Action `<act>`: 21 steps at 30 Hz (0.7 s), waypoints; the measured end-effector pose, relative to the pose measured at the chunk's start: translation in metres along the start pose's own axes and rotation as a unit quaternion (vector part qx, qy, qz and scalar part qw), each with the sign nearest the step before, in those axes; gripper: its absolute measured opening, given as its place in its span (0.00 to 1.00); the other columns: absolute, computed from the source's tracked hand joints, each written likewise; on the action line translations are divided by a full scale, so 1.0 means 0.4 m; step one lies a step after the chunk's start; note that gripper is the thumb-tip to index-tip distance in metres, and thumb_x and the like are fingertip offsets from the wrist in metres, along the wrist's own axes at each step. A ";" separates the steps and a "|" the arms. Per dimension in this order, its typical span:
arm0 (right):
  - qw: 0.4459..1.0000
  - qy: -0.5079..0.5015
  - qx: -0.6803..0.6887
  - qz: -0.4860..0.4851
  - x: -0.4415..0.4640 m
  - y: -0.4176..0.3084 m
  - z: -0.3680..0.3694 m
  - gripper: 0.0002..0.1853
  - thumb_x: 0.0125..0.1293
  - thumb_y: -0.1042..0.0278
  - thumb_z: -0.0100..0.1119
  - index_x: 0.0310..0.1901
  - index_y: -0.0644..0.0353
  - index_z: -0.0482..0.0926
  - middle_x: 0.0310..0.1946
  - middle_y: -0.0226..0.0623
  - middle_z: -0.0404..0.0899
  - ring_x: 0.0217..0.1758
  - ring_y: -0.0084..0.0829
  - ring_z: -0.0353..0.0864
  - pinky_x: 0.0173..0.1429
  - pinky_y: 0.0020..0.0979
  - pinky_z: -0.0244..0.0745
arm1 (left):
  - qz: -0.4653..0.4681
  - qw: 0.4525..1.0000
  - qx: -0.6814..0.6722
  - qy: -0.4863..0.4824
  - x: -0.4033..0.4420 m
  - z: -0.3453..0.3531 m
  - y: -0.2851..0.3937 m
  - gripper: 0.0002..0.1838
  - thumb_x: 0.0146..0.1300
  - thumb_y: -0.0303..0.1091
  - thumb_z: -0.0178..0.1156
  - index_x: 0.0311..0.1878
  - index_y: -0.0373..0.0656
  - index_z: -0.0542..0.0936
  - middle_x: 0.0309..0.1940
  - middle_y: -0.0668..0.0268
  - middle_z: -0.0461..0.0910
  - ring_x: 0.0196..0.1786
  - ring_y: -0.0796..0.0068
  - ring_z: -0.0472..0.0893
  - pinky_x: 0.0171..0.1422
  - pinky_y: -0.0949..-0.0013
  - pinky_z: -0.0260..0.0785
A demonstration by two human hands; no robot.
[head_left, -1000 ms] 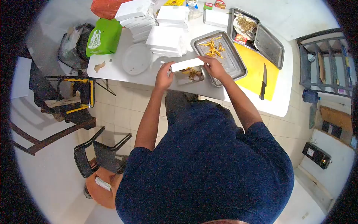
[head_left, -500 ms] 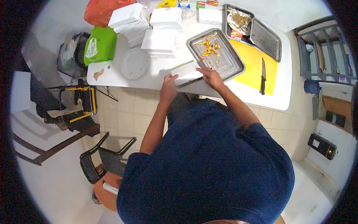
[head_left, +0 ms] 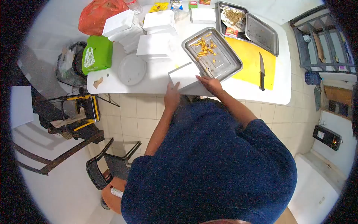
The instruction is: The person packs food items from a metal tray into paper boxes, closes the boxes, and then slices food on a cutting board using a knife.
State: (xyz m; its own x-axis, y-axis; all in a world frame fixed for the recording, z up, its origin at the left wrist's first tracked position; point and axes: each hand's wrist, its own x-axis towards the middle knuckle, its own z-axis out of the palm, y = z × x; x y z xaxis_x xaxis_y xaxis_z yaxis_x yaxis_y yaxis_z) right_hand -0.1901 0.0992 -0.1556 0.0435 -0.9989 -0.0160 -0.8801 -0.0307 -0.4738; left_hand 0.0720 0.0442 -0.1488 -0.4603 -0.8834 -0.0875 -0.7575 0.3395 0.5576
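A flat white box is held between my hands at the front edge of the table, tilted in view. My left hand grips its near left side, the fingers slightly blurred. At the right corner of the box, my right hand pinches the edge. Just beyond the right hand lies a metal tray with scattered fries. To the left are a white plate and a stack of white boxes.
A knife lies on a yellow cutting board at the right. Behind it are a second tray and a plate of food. A green bag and red bag stand left. A chair is on the floor.
The white box now shows more of its broad top face, turned toward the camera. Both hands have come slightly lower in view with it, and the view has shifted a little.
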 end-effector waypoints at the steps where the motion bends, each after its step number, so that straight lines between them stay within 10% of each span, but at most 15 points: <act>1: 1.000 0.000 -0.009 -0.002 -0.003 0.001 0.000 0.25 0.67 0.63 0.56 0.65 0.31 0.71 0.49 0.35 0.83 0.38 0.45 0.84 0.38 0.40 0.81 | 0.002 1.000 -0.003 0.002 0.000 0.010 -0.009 0.31 0.57 0.28 0.63 0.66 0.52 0.71 0.68 0.51 0.61 0.57 0.51 0.77 0.59 0.56 0.73; 7: 0.996 -0.083 0.023 0.009 0.001 0.020 0.004 0.27 0.69 0.61 0.52 0.69 0.30 0.65 0.55 0.39 0.80 0.41 0.46 0.85 0.41 0.44 0.82 | 0.006 0.999 -0.037 0.004 -0.012 0.018 -0.006 0.29 0.61 0.29 0.62 0.67 0.53 0.70 0.70 0.50 0.58 0.60 0.50 0.74 0.58 0.58 0.75; 10: 0.993 0.052 0.100 -0.040 0.009 0.022 0.030 0.26 0.65 0.57 0.61 0.65 0.43 0.72 0.48 0.43 0.83 0.39 0.46 0.86 0.40 0.43 0.82 | 0.002 0.996 -0.088 0.029 -0.011 0.017 0.003 0.28 0.63 0.31 0.62 0.67 0.52 0.70 0.68 0.48 0.59 0.61 0.49 0.72 0.58 0.59 0.76; 15: 0.923 0.052 0.335 0.183 0.018 -0.031 0.000 0.27 0.58 0.49 0.71 0.49 0.64 0.80 0.29 0.43 0.85 0.30 0.34 0.86 0.36 0.36 0.80 | -0.057 0.978 -0.191 0.058 -0.003 0.036 0.002 0.26 0.65 0.37 0.60 0.65 0.46 0.71 0.65 0.44 0.63 0.65 0.45 0.68 0.68 0.54 0.65; 21: 0.859 -0.003 0.441 0.261 0.040 -0.004 0.079 0.24 0.59 0.47 0.69 0.32 0.66 0.84 0.20 0.36 0.82 0.20 0.24 0.79 0.27 0.30 0.74 | 0.015 0.989 -0.077 0.124 0.004 0.053 -0.034 0.20 0.70 0.38 0.57 0.63 0.47 0.74 0.57 0.49 0.68 0.58 0.54 0.73 0.50 0.64 0.78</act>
State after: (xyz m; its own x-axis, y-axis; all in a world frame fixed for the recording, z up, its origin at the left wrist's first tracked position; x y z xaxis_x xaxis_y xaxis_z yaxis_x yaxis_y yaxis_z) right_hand -0.1730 0.0842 -0.1829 -0.2429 -0.8681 -0.4330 -0.0801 0.4628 -0.8829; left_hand 0.0719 0.0450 -0.1739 -0.3396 -0.9322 0.1248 -0.6567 0.3301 0.6781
